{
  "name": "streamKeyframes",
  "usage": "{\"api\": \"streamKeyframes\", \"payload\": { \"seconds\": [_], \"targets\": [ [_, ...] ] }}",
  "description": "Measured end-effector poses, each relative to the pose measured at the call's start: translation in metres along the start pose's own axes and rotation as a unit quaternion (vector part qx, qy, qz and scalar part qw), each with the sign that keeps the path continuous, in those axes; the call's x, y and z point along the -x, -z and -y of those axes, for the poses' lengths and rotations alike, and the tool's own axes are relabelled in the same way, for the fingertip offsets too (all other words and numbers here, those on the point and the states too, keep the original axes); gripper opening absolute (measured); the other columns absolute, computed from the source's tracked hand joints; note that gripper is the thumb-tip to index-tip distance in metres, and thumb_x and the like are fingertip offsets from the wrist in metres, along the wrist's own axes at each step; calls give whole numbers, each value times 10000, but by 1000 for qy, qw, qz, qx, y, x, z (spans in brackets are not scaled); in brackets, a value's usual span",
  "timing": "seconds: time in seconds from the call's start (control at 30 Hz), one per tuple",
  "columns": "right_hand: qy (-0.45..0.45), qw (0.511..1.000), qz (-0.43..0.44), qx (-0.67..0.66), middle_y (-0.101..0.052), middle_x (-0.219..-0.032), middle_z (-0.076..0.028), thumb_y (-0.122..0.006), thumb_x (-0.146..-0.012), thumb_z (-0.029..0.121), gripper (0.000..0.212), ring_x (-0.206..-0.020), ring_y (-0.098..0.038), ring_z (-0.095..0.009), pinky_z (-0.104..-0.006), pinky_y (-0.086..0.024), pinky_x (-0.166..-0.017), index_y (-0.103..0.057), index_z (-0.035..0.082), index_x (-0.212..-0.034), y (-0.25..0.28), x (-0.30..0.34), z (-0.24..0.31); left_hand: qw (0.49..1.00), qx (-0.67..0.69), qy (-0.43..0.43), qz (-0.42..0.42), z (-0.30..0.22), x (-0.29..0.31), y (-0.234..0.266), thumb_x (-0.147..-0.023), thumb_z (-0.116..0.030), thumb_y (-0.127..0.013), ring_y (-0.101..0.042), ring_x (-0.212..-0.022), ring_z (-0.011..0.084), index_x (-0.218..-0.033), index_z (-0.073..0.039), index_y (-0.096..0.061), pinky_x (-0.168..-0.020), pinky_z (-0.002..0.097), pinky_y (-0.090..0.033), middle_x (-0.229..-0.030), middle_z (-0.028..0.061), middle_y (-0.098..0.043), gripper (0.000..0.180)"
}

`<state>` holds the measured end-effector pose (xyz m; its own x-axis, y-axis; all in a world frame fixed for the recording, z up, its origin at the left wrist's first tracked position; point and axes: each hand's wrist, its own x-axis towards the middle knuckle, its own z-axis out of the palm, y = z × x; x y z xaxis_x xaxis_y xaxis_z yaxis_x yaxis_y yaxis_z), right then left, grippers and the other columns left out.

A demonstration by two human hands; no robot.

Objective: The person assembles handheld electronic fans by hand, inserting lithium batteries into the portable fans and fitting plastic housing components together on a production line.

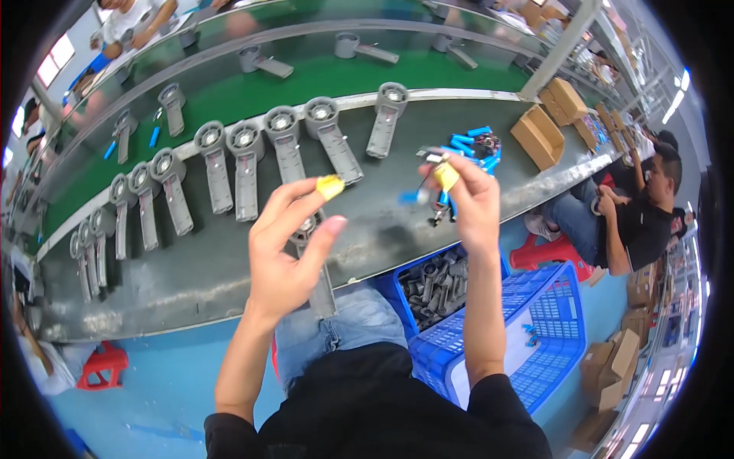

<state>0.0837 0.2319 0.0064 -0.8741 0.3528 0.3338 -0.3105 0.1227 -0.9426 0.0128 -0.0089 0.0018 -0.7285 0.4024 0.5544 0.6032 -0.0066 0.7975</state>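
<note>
My left hand (pixel 284 256) is raised over the bench edge, thumb and forefinger apart with nothing between them. A yellow cover sits on its forefinger tip. Beneath it lies a grey plastic housing (pixel 323 294) with a round head and a long handle, partly hidden by the hand. My right hand (pixel 475 203), also with a yellow fingertip cover, pinches a small part with thin wires. A blue cylindrical battery (pixel 414 197), blurred, hangs beside these fingers and appears to belong to the wired part. Just behind is a pile of blue batteries (pixel 489 163) with wires.
Several similar grey housings (pixel 246 176) stand in a row along the bench. More ride on the green conveyor belt (pixel 306 65) beyond. An open cardboard box (pixel 537 138) sits at right. Blue crates (pixel 566 306) stand below the edge, one with grey parts. A co-worker (pixel 642 206) sits at right.
</note>
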Motion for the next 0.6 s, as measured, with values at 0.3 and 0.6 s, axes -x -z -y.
{"api": "streamKeyframes", "payload": {
  "seconds": [0.3, 0.6],
  "targets": [
    [55, 976, 157, 143, -672, -977, -109, -617, -859, -11, 281, -836, -652, -169, -259, -501, -736, -669, -7, -1135, -93, 38, -7, 941, 258, 211, -59, 11, 35, 22, -996, -12, -492, -677, -961, 200, -1255, 40, -572, -826, 260, -507, -1190, 150, -636, 276],
    [-86, 985, 99, 113, -630, -871, -49, -600, -823, -62, 280, -669, -508, -80, -216, -414, -623, -688, -7, -1082, -73, 76, -42, 973, -193, 47, 114, -2, 54, 29, -831, -51, -695, -592, -620, 253, -1049, -46, -639, -538, 328, -470, -940, 124, -537, 225]
  ]
}}
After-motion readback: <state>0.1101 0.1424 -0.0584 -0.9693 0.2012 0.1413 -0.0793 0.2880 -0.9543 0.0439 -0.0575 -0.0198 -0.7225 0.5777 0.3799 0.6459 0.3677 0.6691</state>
